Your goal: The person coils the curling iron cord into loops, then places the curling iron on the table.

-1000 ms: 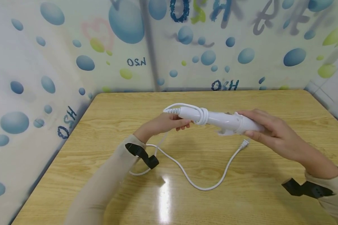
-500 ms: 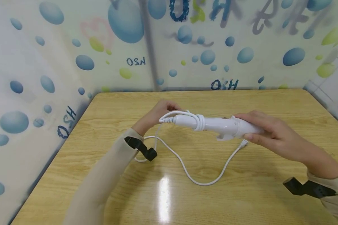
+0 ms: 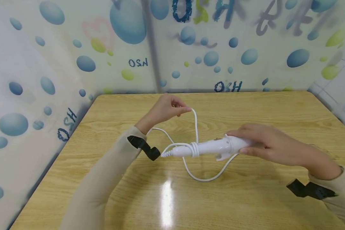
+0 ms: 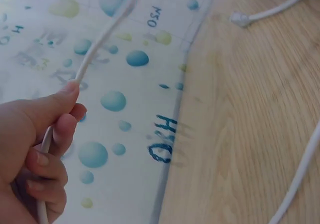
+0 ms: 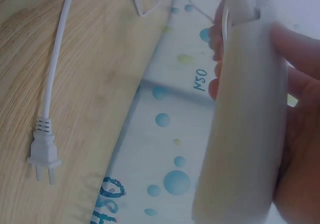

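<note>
A white wand-shaped electric appliance (image 3: 215, 147) lies nearly level in front of me, and its exact kind is unclear. My right hand (image 3: 271, 145) grips its thick right end. Several turns of white power cord (image 3: 196, 126) wrap its narrower left part, next to the ribbed cord exit. Up and to the left, my left hand (image 3: 169, 108) pinches the cord between thumb and fingers, so a stretch rises from the coil to the fingertips. The left wrist view shows the cord (image 4: 95, 49) also passing through the curled fingers. The two-pin plug (image 5: 44, 149) appears in the right wrist view.
A wood-grain table (image 3: 126, 198) lies under both hands, with a loose loop of cord on it. Walls with blue and green bubble patterns (image 3: 212, 59) stand behind the table and along its left side. Each wrist wears a black strap mount (image 3: 143, 147).
My left hand has risen away from the appliance, pulling a stretch of cord up from the coil. The appliance and my right hand have come lower and nearer; the plug is hidden in the head view.
</note>
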`<state>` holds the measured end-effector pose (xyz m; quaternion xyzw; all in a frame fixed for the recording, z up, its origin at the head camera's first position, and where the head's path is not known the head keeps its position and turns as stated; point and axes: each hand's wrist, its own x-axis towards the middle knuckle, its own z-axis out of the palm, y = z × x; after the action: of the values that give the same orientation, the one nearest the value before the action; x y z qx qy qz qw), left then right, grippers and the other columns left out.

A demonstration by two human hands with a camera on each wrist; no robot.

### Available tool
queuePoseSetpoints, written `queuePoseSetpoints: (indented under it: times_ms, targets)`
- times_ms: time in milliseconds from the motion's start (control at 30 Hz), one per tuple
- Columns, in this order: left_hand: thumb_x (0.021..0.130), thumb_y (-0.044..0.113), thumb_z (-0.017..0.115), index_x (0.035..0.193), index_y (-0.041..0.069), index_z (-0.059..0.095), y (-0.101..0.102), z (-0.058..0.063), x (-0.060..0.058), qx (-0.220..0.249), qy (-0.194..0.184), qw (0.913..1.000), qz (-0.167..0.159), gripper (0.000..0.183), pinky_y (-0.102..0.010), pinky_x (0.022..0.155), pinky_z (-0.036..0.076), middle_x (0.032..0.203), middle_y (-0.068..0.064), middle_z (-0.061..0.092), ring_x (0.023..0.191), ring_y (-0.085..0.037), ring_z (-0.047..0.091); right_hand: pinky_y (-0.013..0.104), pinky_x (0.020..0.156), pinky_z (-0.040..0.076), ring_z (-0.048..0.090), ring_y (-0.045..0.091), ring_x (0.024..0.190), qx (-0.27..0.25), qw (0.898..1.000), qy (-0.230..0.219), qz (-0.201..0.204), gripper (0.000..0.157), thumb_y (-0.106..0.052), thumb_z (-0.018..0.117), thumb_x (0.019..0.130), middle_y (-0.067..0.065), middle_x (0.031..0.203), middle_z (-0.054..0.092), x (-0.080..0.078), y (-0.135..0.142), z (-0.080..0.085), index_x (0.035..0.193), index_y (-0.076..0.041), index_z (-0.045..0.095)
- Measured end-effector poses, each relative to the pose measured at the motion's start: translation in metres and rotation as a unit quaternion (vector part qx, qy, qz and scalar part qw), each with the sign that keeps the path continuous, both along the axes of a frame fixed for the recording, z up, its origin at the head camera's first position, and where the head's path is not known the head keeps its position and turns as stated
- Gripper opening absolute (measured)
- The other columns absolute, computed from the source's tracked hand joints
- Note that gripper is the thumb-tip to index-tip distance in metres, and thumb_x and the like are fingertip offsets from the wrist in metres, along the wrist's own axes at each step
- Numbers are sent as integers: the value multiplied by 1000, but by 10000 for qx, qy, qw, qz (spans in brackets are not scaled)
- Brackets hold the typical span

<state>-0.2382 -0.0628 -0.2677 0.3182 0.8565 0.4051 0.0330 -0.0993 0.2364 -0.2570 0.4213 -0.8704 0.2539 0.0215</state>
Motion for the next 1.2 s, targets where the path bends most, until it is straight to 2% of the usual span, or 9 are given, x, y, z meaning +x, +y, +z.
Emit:
queuePoseSetpoints:
  times_ms: [233,300,433,600,733,933,1067,1200]
  targets:
    - [82,22,71,81,9,73,3,18,23,657,22,9974,-310,13,-25,43,28,57,-6,57,47,-18,45,24,62,40,46,3,75,801,9959,364,-234,41,-17,64,86,-12,98,55,-6,-5,-9,126,-11,56]
    - [82,20,71,82,9,73,4,23,32,800,46,9959,-414,11,-25,43,28,54,-5,55,47,-19,44,24,61,40,46,4,74,1026,9925,436,-498,41,-19,65,86,-9,97,56,-7,-6,-10,125,-10,57]
    - [82,17,71,82,8,73,5,31,46,1119,202,9923,-490,9,-25,42,29,53,-5,54,46,-19,43,28,57,40,47,7,72,1307,9850,306,-1085,42,-21,64,87,-2,99,58,-10,-6,-8,127,-10,55]
    - [82,17,71,82,8,72,3,35,64,1488,554,9867,-351,9,-25,41,29,52,-3,51,44,-16,40,35,61,43,53,15,79,1227,9801,102,-1560,46,-25,59,91,7,107,59,-13,-6,-8,131,-6,49]
    - [81,11,71,82,4,72,2,34,75,1952,572,9785,-351,7,-25,40,29,53,-3,54,44,-15,41,39,64,44,55,22,85,1010,9778,1,-1838,49,-25,57,92,13,111,57,-15,-6,-7,134,-3,44]
    - [80,5,70,84,-1,71,11,27,85,2268,120,9720,-597,7,-24,41,28,57,-2,57,46,-13,40,40,62,43,54,26,86,869,9723,103,-2167,49,-26,54,94,17,111,56,-20,-7,-8,135,-2,42]
    - [80,5,70,85,0,72,18,20,90,2136,55,9743,-708,7,-23,42,28,54,0,55,45,-10,38,43,61,42,54,29,84,652,9671,455,-2418,47,-25,53,94,21,110,55,-21,-9,-9,133,-1,43]
    - [82,7,69,90,1,73,19,12,93,2080,126,9756,-698,11,-23,42,26,54,3,50,45,-9,35,43,58,40,52,31,79,189,9549,977,-2799,46,-22,54,94,23,107,55,-19,-9,-10,133,-1,43]
